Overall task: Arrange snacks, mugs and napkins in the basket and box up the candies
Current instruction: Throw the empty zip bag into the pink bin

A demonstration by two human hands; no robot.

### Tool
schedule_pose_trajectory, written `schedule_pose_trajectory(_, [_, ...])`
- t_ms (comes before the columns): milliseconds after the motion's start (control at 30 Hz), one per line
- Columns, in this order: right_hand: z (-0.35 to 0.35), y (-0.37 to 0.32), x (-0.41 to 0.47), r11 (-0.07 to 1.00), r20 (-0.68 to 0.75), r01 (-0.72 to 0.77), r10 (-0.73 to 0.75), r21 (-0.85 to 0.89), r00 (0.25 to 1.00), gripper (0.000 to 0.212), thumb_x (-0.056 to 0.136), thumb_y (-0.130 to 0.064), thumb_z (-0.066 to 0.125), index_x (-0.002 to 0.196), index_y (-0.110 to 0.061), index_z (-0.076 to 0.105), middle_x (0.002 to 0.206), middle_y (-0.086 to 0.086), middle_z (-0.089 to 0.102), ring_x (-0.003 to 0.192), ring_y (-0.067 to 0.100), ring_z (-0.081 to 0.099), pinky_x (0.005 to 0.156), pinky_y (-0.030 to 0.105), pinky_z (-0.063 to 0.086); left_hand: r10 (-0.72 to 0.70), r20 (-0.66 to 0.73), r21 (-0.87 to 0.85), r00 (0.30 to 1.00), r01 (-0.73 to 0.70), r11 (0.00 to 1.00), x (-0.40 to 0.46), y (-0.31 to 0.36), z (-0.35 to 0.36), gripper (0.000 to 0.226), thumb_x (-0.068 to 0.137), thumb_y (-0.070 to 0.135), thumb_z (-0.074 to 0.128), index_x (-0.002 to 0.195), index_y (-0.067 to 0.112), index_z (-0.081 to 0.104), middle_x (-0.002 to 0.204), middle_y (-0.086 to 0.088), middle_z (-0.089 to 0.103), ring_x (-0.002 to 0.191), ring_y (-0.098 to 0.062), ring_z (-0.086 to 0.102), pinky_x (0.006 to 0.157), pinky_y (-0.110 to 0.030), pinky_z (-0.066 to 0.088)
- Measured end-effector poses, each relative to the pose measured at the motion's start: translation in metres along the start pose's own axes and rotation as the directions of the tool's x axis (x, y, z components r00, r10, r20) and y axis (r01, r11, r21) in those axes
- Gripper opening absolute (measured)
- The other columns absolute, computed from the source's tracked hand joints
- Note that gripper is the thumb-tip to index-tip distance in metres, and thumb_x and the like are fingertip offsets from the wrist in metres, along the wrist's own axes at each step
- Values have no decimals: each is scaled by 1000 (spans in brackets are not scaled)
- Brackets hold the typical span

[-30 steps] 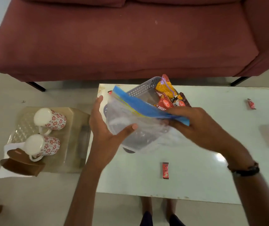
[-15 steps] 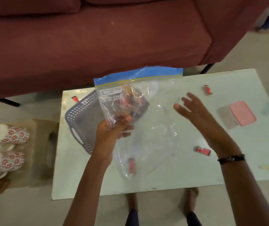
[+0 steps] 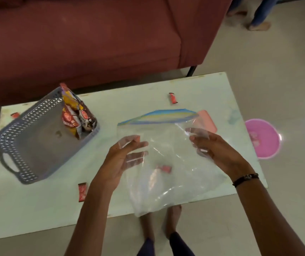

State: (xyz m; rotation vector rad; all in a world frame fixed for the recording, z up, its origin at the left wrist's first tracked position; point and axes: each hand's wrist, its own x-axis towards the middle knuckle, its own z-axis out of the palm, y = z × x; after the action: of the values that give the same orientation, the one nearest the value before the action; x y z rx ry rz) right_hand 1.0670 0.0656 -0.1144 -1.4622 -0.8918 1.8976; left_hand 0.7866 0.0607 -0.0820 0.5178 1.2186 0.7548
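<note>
A clear zip bag (image 3: 168, 174) with a blue seal strip hangs open-mouthed above the white table (image 3: 37, 206), held between both hands. My left hand (image 3: 124, 159) grips its left side, with fingers showing through the plastic. My right hand (image 3: 216, 150) grips its right side. A grey plastic basket (image 3: 18, 145) sits at the table's left, with snack packets (image 3: 77, 119) standing in its far corner. Small red candies lie loose on the table: one at the far middle (image 3: 173, 97), one near the front (image 3: 82, 191), one seen through the bag (image 3: 164, 168).
A pink box lid (image 3: 210, 121) lies on the table behind the bag. Another candy (image 3: 15, 114) sits at the far left corner. A dark red sofa (image 3: 92, 43) runs behind the table. A pink round dish (image 3: 262, 139) lies on the floor at right, and a person's feet show at top right.
My right hand has taken hold of the bag again. The bag has moved right and lower, away from the basket, and the view has swung right.
</note>
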Motion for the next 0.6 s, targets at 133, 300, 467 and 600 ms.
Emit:
schedule_pose_trajectory(133, [-36, -3, -4, 998, -105, -11, 3, -69, 995, 28, 86, -24, 64, 112, -32, 68, 95, -14, 70, 90, 4, 69, 76, 13, 54, -88, 19, 164, 996, 84, 983, 8, -10, 22, 31, 74, 17, 74, 104, 18, 62, 98, -5, 76, 79, -20, 74, 63, -19, 57])
schedule_pose_trajectory(300, [-72, -6, -22, 996, -108, 66, -72, -58, 992, 29, 83, -12, 58, 107, -22, 70, 111, -2, 69, 96, 16, 71, 81, 25, 55, -43, -45, 223, 998, 52, 973, 24, -21, 49, 24, 82, -3, 61, 85, 20, 65, 98, -3, 76, 69, -16, 72, 59, -16, 53])
schedule_pose_trajectory(467, [-118, 11, -35, 943, -333, 178, -78, 281, 940, 22, 85, 0, 39, 82, -7, 60, 79, -2, 76, 77, 15, 73, 72, 26, 59, -56, -14, 152, 998, 57, 987, 35, -46, 101, 33, 88, -8, 42, 88, 15, 66, 104, -1, 70, 75, -9, 71, 53, -20, 48])
schedule_pose_trajectory(600, [-179, 28, -45, 885, -554, 219, 52, 411, 831, 39, 88, 2, 31, 71, -16, 60, 86, 5, 66, 77, 17, 65, 68, 26, 52, -114, -17, 34, 993, 115, 993, 45, -76, 159, 29, 95, 2, 42, 115, 12, 59, 116, -4, 62, 95, -16, 67, 72, -21, 59])
